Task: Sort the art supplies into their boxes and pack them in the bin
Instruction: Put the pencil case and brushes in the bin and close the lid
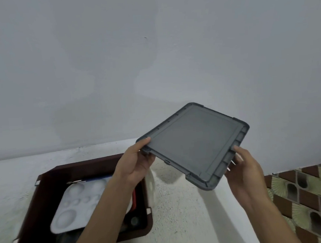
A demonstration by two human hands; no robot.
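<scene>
Brown bin (29, 206) at 7 o'clock on the desk (180, 205), white palette (80, 203) inside, left hand (138, 164) fingers clamped on the tilted, airborne gray lid (195, 147) at its 9 o'clock corner, right hand (243, 172) fingers gripping its 4 o'clock edge.

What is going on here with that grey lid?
A person holds the grey lid in the air, tilted, above the table and to the right of the brown bin. The left grip pinches its left corner, and the right grip holds its right edge. The bin is open; a white palette and a blue-handled brush lie inside. The lid is not yet on the bin.
</scene>
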